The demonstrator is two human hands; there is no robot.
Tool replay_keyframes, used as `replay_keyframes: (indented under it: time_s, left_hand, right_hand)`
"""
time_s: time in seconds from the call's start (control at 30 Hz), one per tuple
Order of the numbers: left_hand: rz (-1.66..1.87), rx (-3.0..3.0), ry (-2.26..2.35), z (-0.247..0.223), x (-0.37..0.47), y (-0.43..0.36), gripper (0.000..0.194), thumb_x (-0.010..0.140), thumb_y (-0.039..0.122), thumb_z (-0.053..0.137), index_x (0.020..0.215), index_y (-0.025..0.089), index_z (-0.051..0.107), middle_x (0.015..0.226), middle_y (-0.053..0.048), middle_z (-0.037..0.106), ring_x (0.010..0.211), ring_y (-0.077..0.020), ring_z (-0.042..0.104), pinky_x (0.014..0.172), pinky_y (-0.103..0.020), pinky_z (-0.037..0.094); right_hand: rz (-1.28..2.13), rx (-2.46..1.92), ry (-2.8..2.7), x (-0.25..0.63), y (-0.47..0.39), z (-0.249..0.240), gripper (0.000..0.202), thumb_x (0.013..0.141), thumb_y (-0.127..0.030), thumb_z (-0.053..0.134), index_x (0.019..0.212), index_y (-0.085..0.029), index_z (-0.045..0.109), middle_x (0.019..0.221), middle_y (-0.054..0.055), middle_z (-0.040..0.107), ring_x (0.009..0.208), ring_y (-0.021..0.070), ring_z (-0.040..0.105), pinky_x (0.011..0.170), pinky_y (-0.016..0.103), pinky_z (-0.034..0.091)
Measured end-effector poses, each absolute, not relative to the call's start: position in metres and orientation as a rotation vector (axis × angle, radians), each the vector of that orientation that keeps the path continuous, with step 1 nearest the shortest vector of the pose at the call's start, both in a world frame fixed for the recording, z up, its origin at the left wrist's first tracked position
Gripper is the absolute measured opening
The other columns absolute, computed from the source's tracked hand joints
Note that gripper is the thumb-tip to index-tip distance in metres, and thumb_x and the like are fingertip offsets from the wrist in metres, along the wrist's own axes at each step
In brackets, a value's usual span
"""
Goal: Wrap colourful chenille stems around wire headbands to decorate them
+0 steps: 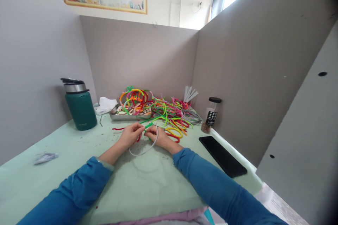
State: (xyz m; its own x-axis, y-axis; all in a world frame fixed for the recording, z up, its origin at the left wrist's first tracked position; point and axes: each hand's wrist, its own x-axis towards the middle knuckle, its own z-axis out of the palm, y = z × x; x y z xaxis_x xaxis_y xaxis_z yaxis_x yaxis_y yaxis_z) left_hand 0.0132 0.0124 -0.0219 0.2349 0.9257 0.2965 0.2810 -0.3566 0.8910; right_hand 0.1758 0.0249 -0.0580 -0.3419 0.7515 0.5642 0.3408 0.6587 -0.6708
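Seated workstation, enclosed by grey partition walls [137, 56] on three sides. Pale green table [148, 186] spanning the full width of view.

Largest items first:
- Dark green flask [80, 104] with steel lid, upright, far left, well apart from both hands.
- Black flat slab [222, 156], lying at right near the partition, long axis running diagonally away from the viewer.
- Loose heap of coloured pipe cleaners [171, 114], rear centre-right, just beyond the hands.
- Metal tray [130, 115] at rear centre, carrying finished pipe-cleaner hoops.
- Small clear jar [212, 114] with black cap, upright, right of the heap.
- Crumpled white tissue [105, 104] between flask and tray; small crumpled wrapper [45, 157] at left edge.

Work item: thin white hoop [148, 146], resting on the table centre, curved in an open arc, with a green pipe cleaner [148, 125] wound on at its far end. Arc bowed toward the viewer beneath and between both hands; wrapped end directly at the fingertips.

Hand state:
- Left hand [130, 135]: fingers closed narrow, pinching at the wrapped section from the left side.
- Right hand [159, 137]: fingers closed narrow on hoop and green strand from the right side.
- Fingertips of both nearly touching at the wrap point; neither hand markedly nearer. Exact pinch contact too small to confirm.

Green strand long axis running up and rightward, away from the hands toward the heap.
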Motion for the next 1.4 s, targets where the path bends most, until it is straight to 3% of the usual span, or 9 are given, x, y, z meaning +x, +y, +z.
replay_keyframes:
  time_s: [0.57, 0.9, 1.4]
  left_hand:
    - [1.171, 1.836, 1.179, -0.025, 0.01, 0.018, 0.031, 0.072, 0.049, 0.055, 0.071, 0.018, 0.055, 0.043, 0.008, 0.043, 0.035, -0.0064, 0.033, 0.038, -0.02, 0.028]
    - [1.149, 1.96, 1.304, -0.03, 0.006, 0.024, 0.034, 0.07, 0.051, 0.054, 0.066, 0.017, 0.056, 0.047, 0.006, 0.047, 0.041, -0.0083, 0.036, 0.043, -0.021, 0.027]
    - [1.144, 2.046, 1.356, -0.024, 0.007, 0.018, 0.033, 0.069, 0.049, 0.054, 0.063, 0.017, 0.058, 0.05, 0.003, 0.052, 0.051, -0.0115, 0.043, 0.051, -0.023, 0.03]
  right_hand:
    - [0.58, -0.972, -1.875, 0.175, 0.017, -0.051, 0.015, 0.079, -0.025, 0.052, 0.071, -0.015, 0.06, 0.063, -0.002, 0.053, 0.06, 0.0099, 0.046, 0.057, 0.021, 0.034]
    - [0.667, -0.943, -1.919, 0.175, 0.017, -0.053, 0.024, 0.081, -0.028, 0.049, 0.061, -0.015, 0.053, 0.056, -0.003, 0.044, 0.055, 0.0091, 0.039, 0.05, 0.021, 0.028]
    - [0.744, -0.943, -1.95, 0.176, 0.012, -0.048, 0.021, 0.079, -0.028, 0.052, 0.062, -0.015, 0.054, 0.055, -0.004, 0.047, 0.052, 0.0082, 0.04, 0.05, 0.021, 0.029]
